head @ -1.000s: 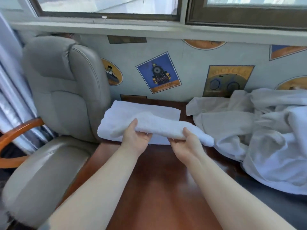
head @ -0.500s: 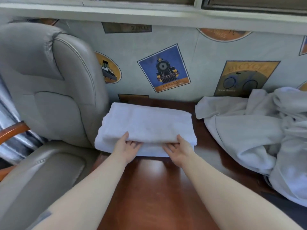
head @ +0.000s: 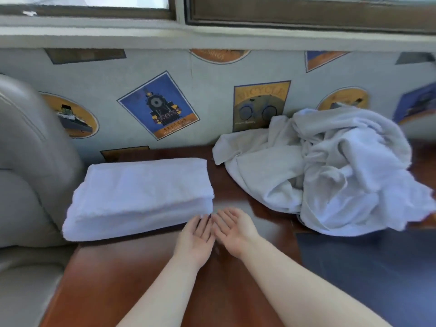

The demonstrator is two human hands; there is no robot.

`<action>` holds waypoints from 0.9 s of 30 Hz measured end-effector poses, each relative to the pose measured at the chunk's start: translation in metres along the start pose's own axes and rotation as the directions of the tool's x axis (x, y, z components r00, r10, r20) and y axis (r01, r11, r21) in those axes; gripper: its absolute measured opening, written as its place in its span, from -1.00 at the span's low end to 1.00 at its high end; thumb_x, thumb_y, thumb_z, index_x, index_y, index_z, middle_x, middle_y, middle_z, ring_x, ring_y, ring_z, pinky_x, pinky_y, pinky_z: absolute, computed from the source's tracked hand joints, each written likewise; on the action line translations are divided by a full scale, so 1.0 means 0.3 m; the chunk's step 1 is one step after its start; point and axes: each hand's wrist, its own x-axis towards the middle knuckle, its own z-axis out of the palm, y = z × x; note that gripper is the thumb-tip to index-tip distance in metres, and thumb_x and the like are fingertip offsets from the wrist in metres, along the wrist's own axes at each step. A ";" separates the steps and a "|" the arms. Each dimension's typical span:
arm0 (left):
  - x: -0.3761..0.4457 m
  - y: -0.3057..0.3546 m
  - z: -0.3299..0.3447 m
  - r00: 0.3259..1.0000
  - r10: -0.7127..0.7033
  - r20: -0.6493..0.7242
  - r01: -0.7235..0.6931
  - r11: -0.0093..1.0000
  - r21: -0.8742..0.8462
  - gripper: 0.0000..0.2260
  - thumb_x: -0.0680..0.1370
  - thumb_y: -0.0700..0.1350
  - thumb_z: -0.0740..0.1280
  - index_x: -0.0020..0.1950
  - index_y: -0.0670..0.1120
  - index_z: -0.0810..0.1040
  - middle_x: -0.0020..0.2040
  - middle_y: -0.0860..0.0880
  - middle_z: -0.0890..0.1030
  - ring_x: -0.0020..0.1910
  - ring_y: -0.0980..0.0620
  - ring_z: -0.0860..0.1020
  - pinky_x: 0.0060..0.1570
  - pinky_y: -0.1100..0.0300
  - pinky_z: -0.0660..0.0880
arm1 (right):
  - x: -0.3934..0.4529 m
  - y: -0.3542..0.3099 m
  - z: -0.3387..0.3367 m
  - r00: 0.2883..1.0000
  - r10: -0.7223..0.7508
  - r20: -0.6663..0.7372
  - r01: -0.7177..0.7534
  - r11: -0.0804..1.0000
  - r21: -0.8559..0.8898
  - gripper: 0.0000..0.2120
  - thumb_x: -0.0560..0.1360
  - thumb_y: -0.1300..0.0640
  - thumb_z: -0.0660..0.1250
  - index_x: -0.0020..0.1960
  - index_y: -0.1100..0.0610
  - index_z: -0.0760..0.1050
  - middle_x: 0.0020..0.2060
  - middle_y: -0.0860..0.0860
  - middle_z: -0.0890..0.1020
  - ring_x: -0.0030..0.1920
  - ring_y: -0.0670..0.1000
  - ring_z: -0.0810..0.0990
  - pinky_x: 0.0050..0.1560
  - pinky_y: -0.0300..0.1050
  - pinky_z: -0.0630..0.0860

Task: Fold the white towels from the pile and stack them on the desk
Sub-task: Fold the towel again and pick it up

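Head view: both hands are empty, palms up with fingers loosely spread, side by side over the brown tabletop (head: 146,274). The left hand (head: 197,239) has its fingertips just short of the near right corner of the folded stack (head: 139,197); the right hand (head: 233,228) sits touching or almost touching it on the other side.

The stack lies to the left of and beyond the left hand, with its far left edge at the tabletop's rim against the grey chair (head: 28,175). A careless nudge from the left hand could, I judge, skew the layers or push them off that edge.

The unfolded pile (head: 330,171) lies beyond and well to the right of the right hand. Its cloths are tangled and overlapping, so pulling one out could drag others along or off the near edge.

The stack looks neat: white, thick terry, layers squared, top flat. The pile is crumpled, soft and limp, and its separate towels cannot be counted.
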 end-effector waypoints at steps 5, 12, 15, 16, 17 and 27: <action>-0.058 -0.288 0.188 0.990 -0.126 0.058 0.122 0.991 0.060 -0.68 0.65 -0.13 0.20 0.41 -0.13 0.43 0.36 -0.12 0.52 0.38 -0.11 0.45 0.22 0.01 0.38 | -0.138 -0.300 -0.247 0.964 -0.225 -0.143 0.218 0.974 -0.062 -0.83 0.65 0.20 0.14 0.19 0.23 0.41 0.33 0.13 0.49 0.32 0.10 0.51 0.23 -0.01 0.45; -0.146 -0.619 0.544 0.969 -0.112 0.218 0.012 0.911 0.413 -0.90 0.63 -0.11 0.27 0.07 -0.08 0.54 0.26 -0.07 0.54 0.28 -0.07 0.50 0.22 0.02 0.42 | -0.340 -0.763 -0.458 0.936 -0.338 -0.103 0.351 0.923 0.157 -0.60 0.52 0.00 0.41 0.22 0.21 0.44 0.06 0.12 0.57 0.03 0.06 0.60 -0.04 -0.02 0.58; -0.166 -0.736 0.680 0.968 -0.045 0.249 -0.083 0.873 0.480 -0.87 0.58 -0.03 0.35 0.07 -0.04 0.55 0.25 -0.04 0.52 0.28 -0.01 0.46 0.17 0.04 0.39 | -0.368 -0.905 -0.552 0.955 -0.274 -0.113 0.291 0.942 0.169 -0.51 0.45 -0.06 0.47 0.19 0.19 0.37 -0.04 0.15 0.50 0.02 0.08 0.59 0.03 -0.03 0.60; -0.172 -0.772 0.719 0.967 -0.033 0.251 -0.098 0.866 0.491 -0.84 0.56 0.00 0.37 0.08 -0.03 0.56 0.24 -0.03 0.54 0.29 0.01 0.45 0.19 0.03 0.37 | -0.367 -0.936 -0.576 0.964 -0.249 -0.092 0.260 0.956 0.135 -0.51 0.46 -0.06 0.47 0.19 0.18 0.36 -0.05 0.14 0.48 0.00 0.08 0.59 0.00 -0.06 0.60; -0.175 -0.804 0.754 0.965 -0.021 0.260 -0.115 0.860 0.498 -0.82 0.56 0.04 0.38 0.08 -0.02 0.57 0.21 -0.02 0.57 0.29 0.02 0.46 0.21 0.02 0.35 | -0.363 -0.962 -0.592 0.972 -0.227 -0.067 0.233 0.968 0.093 -0.54 0.48 -0.05 0.45 0.19 0.19 0.36 -0.05 0.13 0.48 -0.05 0.06 0.59 -0.06 -0.09 0.60; -0.206 -1.047 0.779 0.977 0.210 0.048 -0.210 0.884 0.418 -0.88 0.57 -0.02 0.36 -0.03 -0.06 0.57 -0.09 0.00 0.65 -0.02 0.06 0.59 0.08 0.06 0.43 | -0.402 -0.952 -0.832 0.968 -0.239 0.071 0.245 0.964 -0.099 -0.84 0.65 0.20 0.19 -0.09 0.20 0.42 -0.39 0.03 0.39 -0.50 -0.11 0.39 -0.45 -0.27 0.52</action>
